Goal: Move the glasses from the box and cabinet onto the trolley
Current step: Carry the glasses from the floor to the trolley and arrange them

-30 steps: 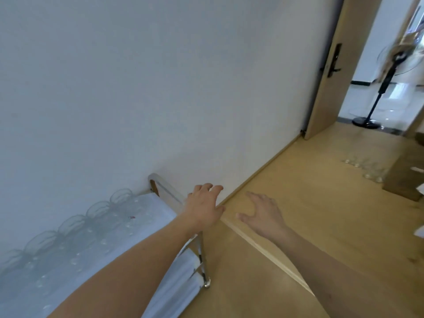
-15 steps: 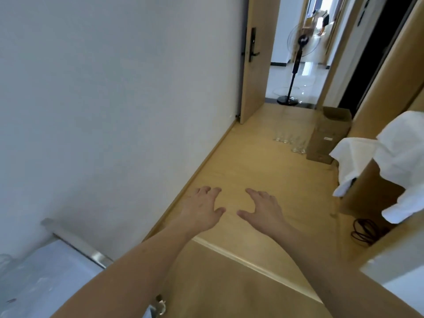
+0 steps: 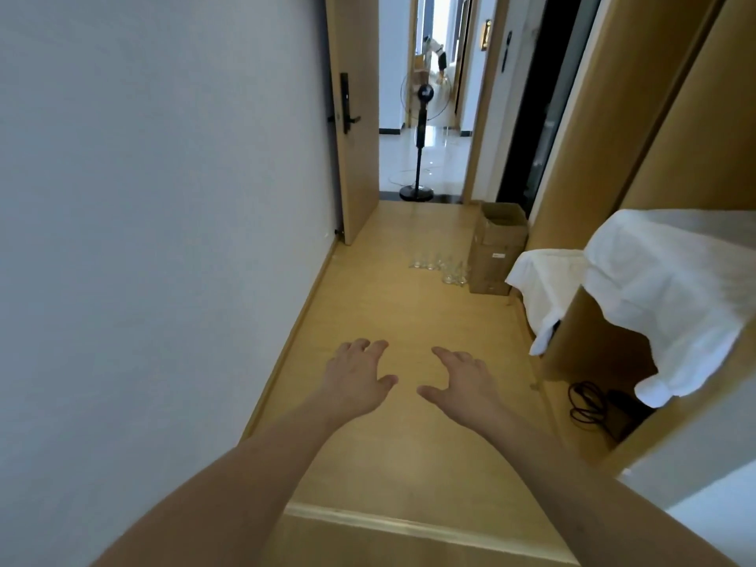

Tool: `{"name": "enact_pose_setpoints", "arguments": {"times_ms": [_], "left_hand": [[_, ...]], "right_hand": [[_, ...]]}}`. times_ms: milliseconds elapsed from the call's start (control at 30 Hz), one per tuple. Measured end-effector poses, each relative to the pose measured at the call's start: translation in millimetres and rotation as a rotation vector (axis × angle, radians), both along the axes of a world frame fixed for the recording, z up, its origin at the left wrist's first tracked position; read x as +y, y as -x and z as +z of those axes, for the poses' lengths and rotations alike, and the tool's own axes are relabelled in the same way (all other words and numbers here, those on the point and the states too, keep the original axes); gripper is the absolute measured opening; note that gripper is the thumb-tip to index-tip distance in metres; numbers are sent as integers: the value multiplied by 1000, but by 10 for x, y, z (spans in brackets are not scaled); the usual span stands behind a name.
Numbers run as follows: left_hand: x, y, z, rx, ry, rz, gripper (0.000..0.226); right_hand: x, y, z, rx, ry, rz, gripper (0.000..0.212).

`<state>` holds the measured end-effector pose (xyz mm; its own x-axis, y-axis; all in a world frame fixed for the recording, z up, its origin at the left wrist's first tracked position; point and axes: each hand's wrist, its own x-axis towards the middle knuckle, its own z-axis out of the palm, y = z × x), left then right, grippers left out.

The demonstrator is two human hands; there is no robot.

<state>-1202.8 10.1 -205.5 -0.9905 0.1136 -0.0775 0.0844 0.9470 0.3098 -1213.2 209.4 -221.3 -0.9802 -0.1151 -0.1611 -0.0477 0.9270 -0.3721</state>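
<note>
Several clear glasses (image 3: 439, 268) stand in a cluster on the wooden floor far down the corridor, just left of a tall open cardboard box (image 3: 497, 247). My left hand (image 3: 356, 378) and my right hand (image 3: 462, 386) are stretched out in front of me, side by side, palms down with fingers spread, holding nothing. Both hands are well short of the glasses. The trolley is out of view.
A white wall runs along the left. An open wooden door (image 3: 356, 116) and a black standing fan (image 3: 419, 137) are at the corridor's end. A wooden cabinet (image 3: 613, 329) draped with white cloth (image 3: 654, 288) juts in at right, with black cables (image 3: 589, 403) beneath it.
The view has swung right, from the trolley with glasses at the lower left to straight down the corridor. The trolley has left the frame. My hands stay empty and spread.
</note>
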Motion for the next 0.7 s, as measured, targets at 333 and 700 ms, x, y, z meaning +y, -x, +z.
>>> {"name": "enact_pose_setpoints", "arguments": {"times_ms": [333,700], "left_hand": [[-434,938,-273,-101,-30,-51,69],[-73,2045,-463,-119,-23,-120,66]], "right_hand": [[-494,622,-220,-88,3,-72,82],[-128,1659,-381,-129,71,-165,80]]}}
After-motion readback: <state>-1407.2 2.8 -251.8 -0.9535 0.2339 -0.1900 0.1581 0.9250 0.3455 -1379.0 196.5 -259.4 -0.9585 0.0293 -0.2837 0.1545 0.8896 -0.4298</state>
